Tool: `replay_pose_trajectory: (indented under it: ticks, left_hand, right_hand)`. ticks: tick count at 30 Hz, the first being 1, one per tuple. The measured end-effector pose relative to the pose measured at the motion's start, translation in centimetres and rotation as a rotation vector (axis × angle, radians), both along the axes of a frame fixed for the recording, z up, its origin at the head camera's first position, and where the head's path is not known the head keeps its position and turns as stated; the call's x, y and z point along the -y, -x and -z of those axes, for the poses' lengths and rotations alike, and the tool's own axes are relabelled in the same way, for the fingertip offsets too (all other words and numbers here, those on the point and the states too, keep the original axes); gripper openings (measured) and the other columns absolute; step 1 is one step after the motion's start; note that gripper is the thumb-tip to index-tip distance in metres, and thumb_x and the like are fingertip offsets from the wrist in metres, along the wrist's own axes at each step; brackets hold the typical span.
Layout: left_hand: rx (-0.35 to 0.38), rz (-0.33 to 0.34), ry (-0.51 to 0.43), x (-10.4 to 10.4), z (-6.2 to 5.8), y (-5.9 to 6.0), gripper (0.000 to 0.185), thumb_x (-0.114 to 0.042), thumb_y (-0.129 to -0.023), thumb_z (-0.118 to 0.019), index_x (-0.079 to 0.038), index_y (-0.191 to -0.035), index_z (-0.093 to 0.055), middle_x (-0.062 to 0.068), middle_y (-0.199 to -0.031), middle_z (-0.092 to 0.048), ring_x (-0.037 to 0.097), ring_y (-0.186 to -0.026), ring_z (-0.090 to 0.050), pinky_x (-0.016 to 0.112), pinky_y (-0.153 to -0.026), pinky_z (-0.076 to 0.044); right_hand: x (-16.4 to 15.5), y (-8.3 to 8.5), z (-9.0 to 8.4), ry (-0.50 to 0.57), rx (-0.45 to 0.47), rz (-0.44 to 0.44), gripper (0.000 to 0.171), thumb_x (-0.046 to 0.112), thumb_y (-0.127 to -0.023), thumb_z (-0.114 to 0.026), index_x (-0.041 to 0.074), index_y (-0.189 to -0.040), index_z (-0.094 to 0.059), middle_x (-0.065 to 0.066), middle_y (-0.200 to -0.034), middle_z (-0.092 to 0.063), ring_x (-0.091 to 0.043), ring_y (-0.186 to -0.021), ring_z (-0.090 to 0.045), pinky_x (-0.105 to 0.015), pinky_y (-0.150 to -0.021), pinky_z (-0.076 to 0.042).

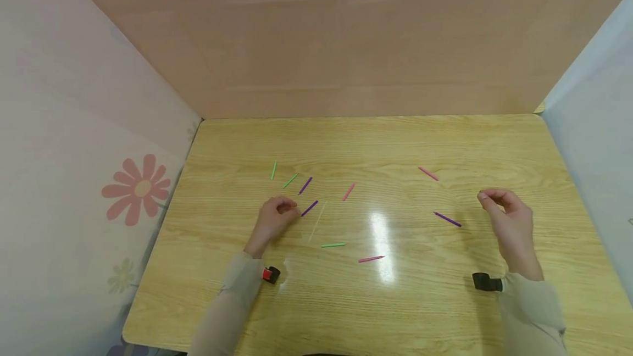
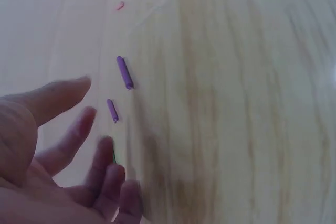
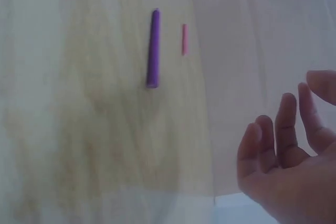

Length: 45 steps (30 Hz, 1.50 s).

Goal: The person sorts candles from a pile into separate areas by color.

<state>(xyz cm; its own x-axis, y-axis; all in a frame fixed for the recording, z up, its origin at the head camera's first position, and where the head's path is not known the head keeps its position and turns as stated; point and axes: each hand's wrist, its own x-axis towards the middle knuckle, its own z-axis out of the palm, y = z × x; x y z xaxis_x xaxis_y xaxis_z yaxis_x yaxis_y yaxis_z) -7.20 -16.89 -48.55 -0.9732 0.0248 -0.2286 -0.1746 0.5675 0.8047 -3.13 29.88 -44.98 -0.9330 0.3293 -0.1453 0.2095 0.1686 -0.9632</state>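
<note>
My left hand (image 1: 275, 216) is resting on the wooden table (image 1: 445, 312), fingers loosely curled and holding nothing. In the left wrist view the fingertips (image 2: 86, 115) are a bit spread and relaxed. Just past them sits a purple stick (image 1: 309, 208), close to the knuckles but not touching, and a second purple stick (image 1: 305, 185) lies a little farther out along the same slant. Beyond that are two green sticks (image 1: 290, 181) — one angled, and one nearly upright at (image 1: 273, 170).

My right hand (image 1: 509, 224) is hovering off to the right side, fingers bent inward with the thumb near the fingertips. From the head view it looks almost like a pinch, but the right wrist view shows the fingers (image 3: 286, 124) apart with nothing between them. Nearest to it is another purple stick (image 1: 447, 219), lying flat just to its left, not touched. A pink stick (image 1: 428, 173) sits farther back from that.

In the middle of the table there's a pink stick (image 1: 348, 192), a green one (image 1: 333, 245) and another pink one (image 1: 371, 259) closer to me — well apart from both hands. There's also a pale, see-through stick (image 1: 317, 221) right of the left hand, hard to make out.
</note>
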Motion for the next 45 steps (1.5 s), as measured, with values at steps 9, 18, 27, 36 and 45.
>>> replay_pose_trajectory:
  ticks: [9, 18, 27, 36, 45]
  left_hand:
    - [-0.009, 0.038, 0.11, -0.8, 0.7, 0.0, 0.024, -0.024, -0.079, -0.078, -0.012, -0.099, -0.072, 0.015, -0.112, -0.049, 0.033, -0.107, -0.037, 0.045, -0.086, -0.033]
    - [0.005, 0.027, 0.148, -1.2, 0.9, -0.1, 0.021, -0.025, -0.08, -0.076, -0.012, -0.096, -0.072, 0.011, -0.101, -0.053, 0.029, -0.098, -0.04, 0.045, -0.084, -0.029]
    - [-0.005, 0.011, 0.173, -1.6, 1.1, -0.3, 0.018, -0.025, -0.081, -0.076, -0.013, -0.093, -0.071, 0.01, -0.099, -0.053, 0.029, -0.098, -0.04, 0.047, -0.083, -0.028]
    - [0.012, -0.003, 0.198, -1.7, 1.3, -0.4, 0.018, -0.026, -0.081, -0.076, -0.014, -0.093, -0.071, 0.01, -0.099, -0.052, 0.029, -0.098, -0.04, 0.046, -0.083, -0.028]
    - [0.006, -0.002, 0.212, -1.7, 1.2, -0.6, 0.016, -0.025, -0.081, -0.076, -0.014, -0.091, -0.07, 0.01, -0.1, -0.053, 0.031, -0.099, -0.041, 0.049, -0.083, -0.029]
  right_hand:
    - [-0.8, -0.7, 1.9, -0.22, 0.141, -0.153, 0.028, 0.03, -0.091, -0.067, 0.011, -0.111, -0.069, 0.021, -0.085, -0.058, -0.004, -0.073, -0.047, -0.022, -0.055, -0.039]
    - [-0.7, -0.6, 2.9, -0.29, 0.128, -0.206, 0.033, 0.028, -0.088, -0.072, 0.003, -0.11, -0.069, 0.025, -0.078, -0.058, -0.002, -0.068, -0.045, -0.021, -0.056, -0.04]
    - [-0.6, -0.9, 3.2, -0.367, 0.132, -0.291, 0.034, 0.025, -0.086, -0.073, 0.0, -0.108, -0.071, 0.018, -0.097, -0.051, -0.004, -0.077, -0.043, -0.023, -0.064, -0.039]
    - [-0.7, -0.9, 3.3, -0.482, 0.146, -0.334, 0.035, 0.025, -0.084, -0.075, -0.002, -0.107, -0.071, -0.015, -0.116, -0.055, 0.001, -0.084, -0.041, -0.021, -0.069, -0.035]
    - [-0.7, -0.7, 3.3, -0.543, 0.217, -0.379, 0.038, 0.03, -0.086, -0.072, 0.0, -0.108, -0.071, -0.024, -0.12, -0.053, -0.02, -0.091, -0.045, -0.027, -0.07, -0.034]
